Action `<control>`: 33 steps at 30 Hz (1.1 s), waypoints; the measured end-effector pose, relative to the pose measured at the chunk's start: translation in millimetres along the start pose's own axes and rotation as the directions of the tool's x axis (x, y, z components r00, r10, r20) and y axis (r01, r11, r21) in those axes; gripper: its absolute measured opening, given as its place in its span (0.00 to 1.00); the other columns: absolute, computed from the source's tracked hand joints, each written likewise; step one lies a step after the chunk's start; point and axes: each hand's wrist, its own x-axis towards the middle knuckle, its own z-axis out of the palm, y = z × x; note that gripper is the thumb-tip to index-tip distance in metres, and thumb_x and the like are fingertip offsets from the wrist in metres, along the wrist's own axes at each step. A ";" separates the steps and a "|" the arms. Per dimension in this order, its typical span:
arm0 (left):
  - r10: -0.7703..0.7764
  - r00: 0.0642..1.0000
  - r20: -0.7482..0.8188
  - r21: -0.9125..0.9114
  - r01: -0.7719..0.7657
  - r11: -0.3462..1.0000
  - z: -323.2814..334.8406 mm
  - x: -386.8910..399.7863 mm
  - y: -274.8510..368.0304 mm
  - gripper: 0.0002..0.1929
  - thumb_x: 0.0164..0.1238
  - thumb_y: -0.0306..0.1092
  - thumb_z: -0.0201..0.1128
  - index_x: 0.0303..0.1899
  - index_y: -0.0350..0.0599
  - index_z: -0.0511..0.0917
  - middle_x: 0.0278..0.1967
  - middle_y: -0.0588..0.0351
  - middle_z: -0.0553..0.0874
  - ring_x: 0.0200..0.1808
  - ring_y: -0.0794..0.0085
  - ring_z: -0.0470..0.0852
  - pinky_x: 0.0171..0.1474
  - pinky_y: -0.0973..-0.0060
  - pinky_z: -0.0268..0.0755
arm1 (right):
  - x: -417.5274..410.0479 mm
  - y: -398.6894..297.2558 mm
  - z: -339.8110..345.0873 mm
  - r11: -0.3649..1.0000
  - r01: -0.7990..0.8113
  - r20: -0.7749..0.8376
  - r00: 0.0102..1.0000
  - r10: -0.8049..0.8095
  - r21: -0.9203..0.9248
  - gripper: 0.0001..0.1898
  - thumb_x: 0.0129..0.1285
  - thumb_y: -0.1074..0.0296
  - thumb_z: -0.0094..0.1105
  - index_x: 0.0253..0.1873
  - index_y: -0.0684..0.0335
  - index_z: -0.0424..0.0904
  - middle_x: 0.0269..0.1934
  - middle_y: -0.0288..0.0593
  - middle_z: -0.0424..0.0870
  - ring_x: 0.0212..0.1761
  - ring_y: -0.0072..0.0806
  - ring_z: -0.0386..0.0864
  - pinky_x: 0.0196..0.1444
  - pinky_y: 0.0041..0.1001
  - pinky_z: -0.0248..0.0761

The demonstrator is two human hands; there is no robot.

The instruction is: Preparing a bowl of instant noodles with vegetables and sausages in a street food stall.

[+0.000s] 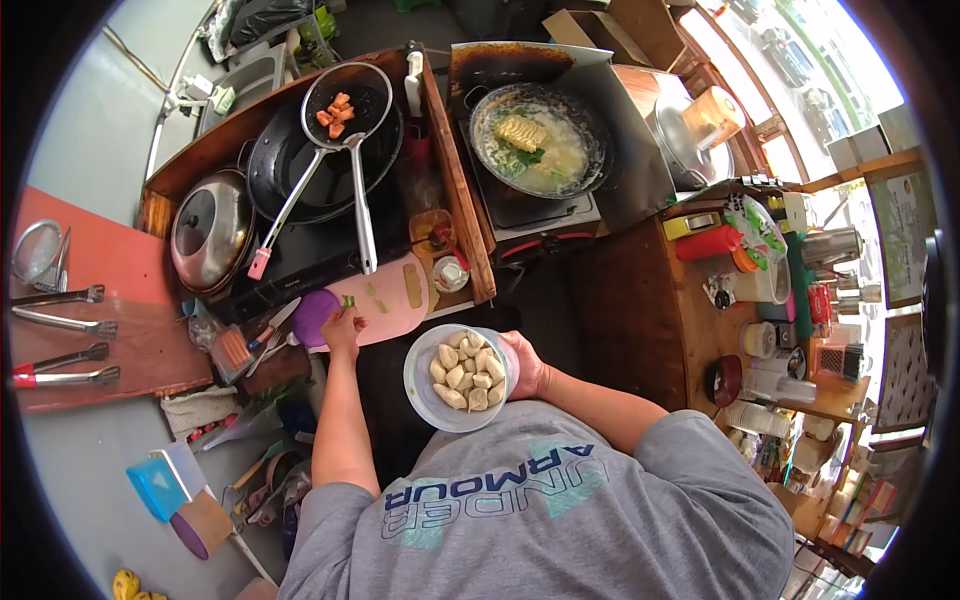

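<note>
My right hand (528, 366) grips a translucent plastic tub (417, 399), tilted so that several pale dumplings (466, 371) show inside. Over a pink cutting board (397, 300), my left hand (344, 328) pinches a small green vegetable piece (348, 300). Green bits lie on the board, and a purple round item (313, 318) sits beside that hand. Beyond, a pan (480, 161) holds bubbling pale broth, a block of instant noodles (521, 133) and leafy greens (529, 157). Orange-brown chunks (335, 115) rest in a long-handled strainer (388, 97) over a black wok (270, 161).
A lidded pan (212, 229) stands left of the wok. A knife (277, 321) lies beside the board, and tongs (67, 324) lie on a red surface. A wooden partition (457, 172) separates the cooking areas. A red squeeze bottle (709, 243) and containers occupy the right-hand shelf.
</note>
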 end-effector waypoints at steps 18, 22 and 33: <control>0.412 0.596 0.689 0.257 -0.733 0.630 247.3 -208.0 252.6 0.09 0.62 0.26 0.67 0.42 0.32 0.84 0.24 0.56 0.87 0.22 0.79 0.85 0.27 0.80 0.77 | 11.0 9.0 5.4 1.000 -0.011 0.098 0.995 0.011 0.002 0.43 0.55 0.39 0.58 0.73 0.56 0.67 0.72 0.51 0.69 0.72 0.51 0.67 0.76 0.53 0.54; 0.309 0.495 0.812 0.348 -0.836 0.424 340.4 -174.6 226.1 0.21 0.59 0.33 0.73 0.55 0.39 0.84 0.37 0.47 0.90 0.25 0.73 0.88 0.32 0.74 0.82 | 10.1 11.9 8.6 1.000 -0.011 0.113 0.994 0.012 -0.011 0.42 0.56 0.39 0.58 0.73 0.56 0.68 0.72 0.50 0.70 0.72 0.50 0.68 0.76 0.53 0.54; 0.758 0.411 0.507 0.397 -0.892 0.218 175.6 -239.6 229.9 0.16 0.60 0.30 0.73 0.49 0.38 0.84 0.27 0.52 0.81 0.21 0.73 0.75 0.27 0.74 0.69 | 12.9 4.7 29.3 0.996 -0.080 0.122 0.989 0.083 -0.030 0.43 0.55 0.40 0.59 0.74 0.56 0.66 0.74 0.49 0.68 0.74 0.49 0.66 0.76 0.54 0.53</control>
